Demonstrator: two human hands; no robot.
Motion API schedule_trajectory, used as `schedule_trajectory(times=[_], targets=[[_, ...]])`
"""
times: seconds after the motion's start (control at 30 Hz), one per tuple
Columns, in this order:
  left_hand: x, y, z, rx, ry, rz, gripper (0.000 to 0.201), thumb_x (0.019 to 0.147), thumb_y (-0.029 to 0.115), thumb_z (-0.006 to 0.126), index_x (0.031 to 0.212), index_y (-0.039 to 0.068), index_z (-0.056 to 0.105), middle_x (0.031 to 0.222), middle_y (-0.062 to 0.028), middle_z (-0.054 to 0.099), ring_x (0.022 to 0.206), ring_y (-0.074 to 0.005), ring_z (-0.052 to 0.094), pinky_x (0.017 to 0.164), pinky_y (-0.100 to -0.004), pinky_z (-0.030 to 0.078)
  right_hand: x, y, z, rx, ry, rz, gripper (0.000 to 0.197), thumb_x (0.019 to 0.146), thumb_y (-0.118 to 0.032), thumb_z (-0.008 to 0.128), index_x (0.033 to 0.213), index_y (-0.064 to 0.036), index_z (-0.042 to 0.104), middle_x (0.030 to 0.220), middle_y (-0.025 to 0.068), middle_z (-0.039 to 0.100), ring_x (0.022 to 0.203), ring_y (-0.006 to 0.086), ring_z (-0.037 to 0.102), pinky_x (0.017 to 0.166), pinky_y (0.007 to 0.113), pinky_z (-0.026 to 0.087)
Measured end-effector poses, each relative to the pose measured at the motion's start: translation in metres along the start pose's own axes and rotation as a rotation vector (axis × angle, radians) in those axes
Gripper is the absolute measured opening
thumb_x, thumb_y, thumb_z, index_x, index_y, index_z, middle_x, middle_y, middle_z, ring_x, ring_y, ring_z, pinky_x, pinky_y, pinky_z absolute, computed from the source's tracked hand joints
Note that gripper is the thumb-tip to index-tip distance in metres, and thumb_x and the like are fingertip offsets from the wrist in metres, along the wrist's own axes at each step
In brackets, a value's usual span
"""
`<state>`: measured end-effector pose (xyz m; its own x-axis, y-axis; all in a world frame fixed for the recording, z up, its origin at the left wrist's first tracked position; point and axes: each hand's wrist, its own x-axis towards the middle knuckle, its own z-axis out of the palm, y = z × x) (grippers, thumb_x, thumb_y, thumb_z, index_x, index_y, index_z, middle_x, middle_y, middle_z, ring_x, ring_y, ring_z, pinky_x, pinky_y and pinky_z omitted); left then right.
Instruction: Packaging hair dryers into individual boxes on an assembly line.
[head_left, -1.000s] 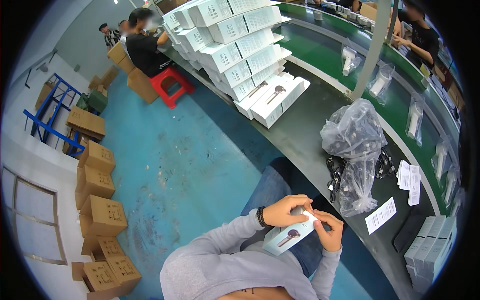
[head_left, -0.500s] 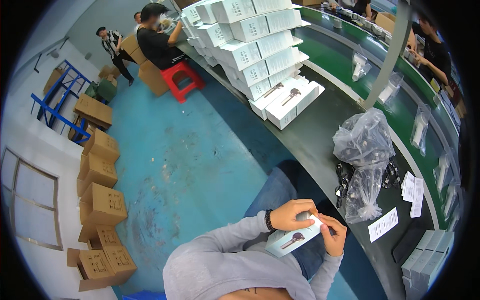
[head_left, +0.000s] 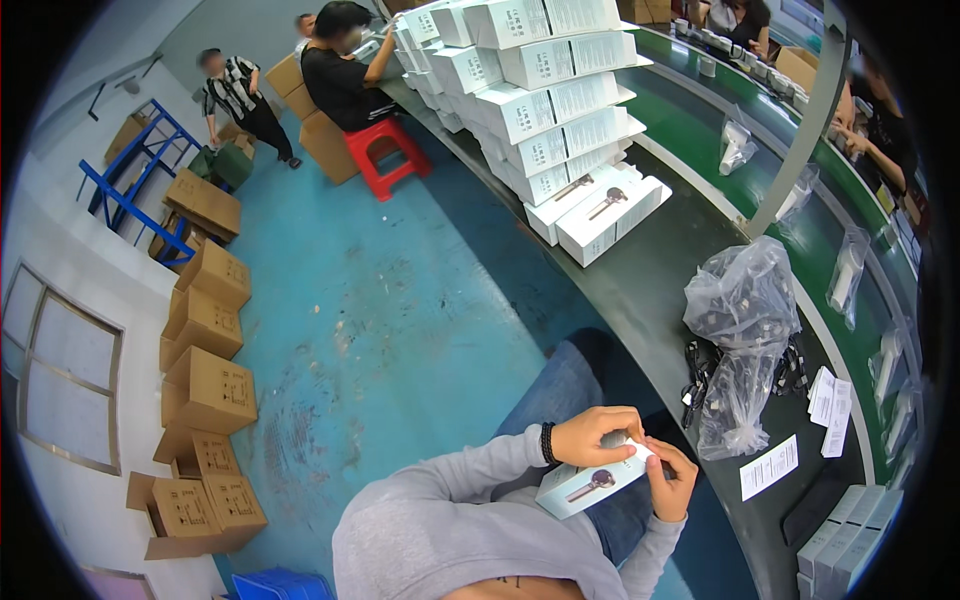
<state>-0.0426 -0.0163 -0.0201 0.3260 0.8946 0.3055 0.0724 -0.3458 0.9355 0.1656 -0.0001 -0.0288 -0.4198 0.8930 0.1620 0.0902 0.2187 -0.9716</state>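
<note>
Closing the end flap of the small white box point(head_left: 590, 485), lower centre: left hand point(head_left: 598, 436) clenched over it, right hand point(head_left: 672, 482) fingers pinching its end, flap apparently wanting tucking in.

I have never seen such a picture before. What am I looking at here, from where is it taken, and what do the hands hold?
There is no machine here. A camera worn on a person's head looks down, and its wide lens bends straight edges. The person's left hand and right hand together hold a small white box above the lap. To the right runs a dark workbench with stacked white boxes, clear plastic bags of dark parts and paper slips. Brown cartons stand on the blue floor.
</note>
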Motion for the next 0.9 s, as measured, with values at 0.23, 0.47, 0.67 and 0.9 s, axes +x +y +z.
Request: schedule_trajectory(times=[0.23,0.47,0.67,0.9], targets=[[0.004,0.002,0.000,0.048,0.020,-0.066,0.015,0.083,0.012,0.059,0.087,-0.001,0.054,0.087,-0.0113,0.058,0.081,-0.0252,0.060,0.070,-0.0328,0.046,0.000,0.000,0.002,0.029,0.030,0.053,0.017,0.083,-0.007,0.064,0.094,0.0062,0.066,0.096,0.0170,0.067,0.087,0.0192,0.063,0.076,0.028,0.048],[0.006,0.003,-0.002,0.058,0.010,-0.052,0.014,0.083,0.012,0.058,0.088,-0.001,0.055,0.086,-0.0106,0.058,0.082,-0.0245,0.059,0.071,-0.0326,0.046,0.003,-0.005,0.000,0.044,-0.001,0.071,0.017,0.082,-0.006,0.064,0.094,0.0064,0.066,0.096,0.0172,0.067,0.087,0.0196,0.063,0.077,0.029,0.048],[0.005,-0.001,0.001,0.020,0.028,-0.076,0.013,0.079,0.009,0.059,0.087,0.000,0.054,0.087,-0.0108,0.057,0.085,-0.0241,0.059,0.073,-0.0328,0.045,0.005,-0.006,0.001,0.018,0.006,0.027,0.015,0.078,-0.002,0.065,0.091,0.0053,0.066,0.096,0.0186,0.067,0.087,0.0223,0.065,0.076,0.029,0.051],[0.000,0.008,0.009,0.028,0.064,-0.143,0.014,0.078,0.005,0.055,0.091,0.001,0.051,0.089,-0.0094,0.055,0.086,-0.0229,0.057,0.076,-0.0319,0.045,0.001,-0.006,-0.001,0.002,-0.029,0.047,0.021,0.083,-0.009,0.062,0.098,0.0054,0.064,0.099,0.0163,0.065,0.090,0.0219,0.062,0.080,0.030,0.047]])
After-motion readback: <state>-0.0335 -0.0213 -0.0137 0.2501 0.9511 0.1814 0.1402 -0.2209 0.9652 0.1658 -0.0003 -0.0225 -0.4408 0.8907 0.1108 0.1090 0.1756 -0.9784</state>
